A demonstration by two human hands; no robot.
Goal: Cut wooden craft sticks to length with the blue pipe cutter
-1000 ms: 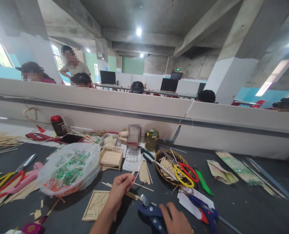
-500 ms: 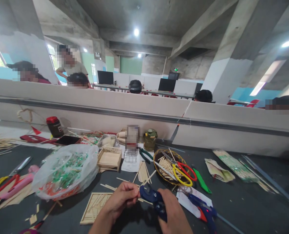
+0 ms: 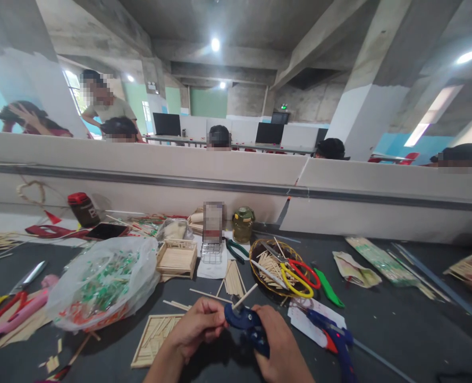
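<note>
Fingers of my left hand (image 3: 204, 325) are pinched at the near end of a thin wooden stick (image 3: 245, 297). My right hand (image 3: 278, 340) is wrapped round a dark blue cutting tool (image 3: 246, 322), whose head meets the stick beside my left fingertips. Left of my hands lies a square wooden tray (image 3: 152, 340) with loose sticks in it. Beyond them, more sticks (image 3: 233, 279) lie fanned on the dark table. A round basket (image 3: 255, 276) holds short sticks and scissors with red and yellow handles.
A plastic bag (image 3: 140, 282) of green and orange wrapped pieces sits left. A blue glue gun (image 3: 334, 335) lies right, near a green knife (image 3: 329, 290). Behind stand a wooden box (image 3: 177, 259) and a green bottle (image 3: 243, 224). People are beyond the partition (image 3: 160, 165).
The camera view has shifted slightly. The blue tool has tilted a little in my right hand, and its handles look closer together. A person at far left has raised a hand to the head.
</note>
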